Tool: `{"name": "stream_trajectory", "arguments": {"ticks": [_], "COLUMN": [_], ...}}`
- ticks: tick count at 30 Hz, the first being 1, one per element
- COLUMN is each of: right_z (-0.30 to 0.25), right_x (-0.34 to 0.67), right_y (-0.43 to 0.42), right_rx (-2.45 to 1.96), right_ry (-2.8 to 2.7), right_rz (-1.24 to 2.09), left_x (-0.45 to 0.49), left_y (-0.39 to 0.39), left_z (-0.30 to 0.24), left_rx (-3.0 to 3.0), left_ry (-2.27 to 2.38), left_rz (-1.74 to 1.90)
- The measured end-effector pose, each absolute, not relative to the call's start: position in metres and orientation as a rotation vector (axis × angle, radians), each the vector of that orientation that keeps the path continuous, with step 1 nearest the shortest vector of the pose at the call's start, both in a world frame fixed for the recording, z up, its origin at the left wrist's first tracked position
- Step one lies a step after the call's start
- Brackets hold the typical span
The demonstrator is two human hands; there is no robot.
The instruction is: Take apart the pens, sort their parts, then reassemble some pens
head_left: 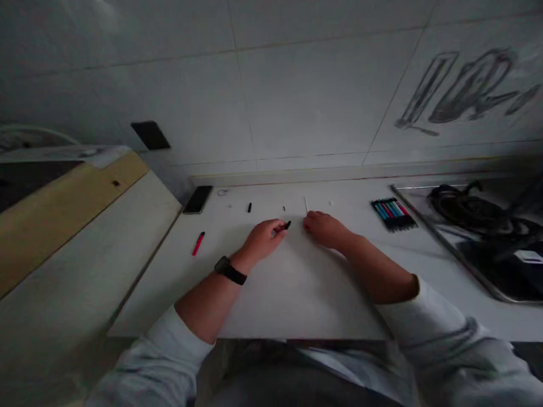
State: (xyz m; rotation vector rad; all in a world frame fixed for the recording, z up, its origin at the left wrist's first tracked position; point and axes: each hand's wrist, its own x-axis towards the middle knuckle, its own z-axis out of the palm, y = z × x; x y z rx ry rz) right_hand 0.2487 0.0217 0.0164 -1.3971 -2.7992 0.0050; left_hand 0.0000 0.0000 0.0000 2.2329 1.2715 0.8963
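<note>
Left hand [263,238] pinches small black cylindrical piece [288,224]. Slim white rod [306,204] points from nearer right hand [324,229] toward white tabletop's [297,299] far edge; right grip: cannot tell.

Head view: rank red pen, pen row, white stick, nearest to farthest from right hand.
1. White stick, just beyond the right hand.
2. Pen row, to that hand's right.
3. Red pen, out past the left hand.

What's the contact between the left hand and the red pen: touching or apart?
Apart. The head view shows a stretch of white tabletop between the red pen and the left hand, which holds a small black piece.
</note>
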Motion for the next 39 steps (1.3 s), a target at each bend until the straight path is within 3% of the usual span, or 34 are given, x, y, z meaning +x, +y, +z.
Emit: {"name": "stream_trajectory", "arguments": {"ticks": [5, 12, 39], "right_z": [0.026, 0.031, 0.019], "right_x": [0.246, 0.247, 0.242], "right_y": [0.021, 0.017, 0.010], "right_rx": [-1.415, -1.098, -0.897], "right_ry": [-2.550, -2.277, -2.407], "right_rz": [0.157, 0.230, 0.223], "left_x": [0.000, 0.002, 0.003], "left_y": [0.000, 0.001, -0.001], "left_z": [0.001, 0.005, 0.008], "left_rx": [2.225, 2.255, 2.419], "left_ry": [1.276, 1.304, 1.160], "left_rz": [0.914, 0.984, 0.928]}}
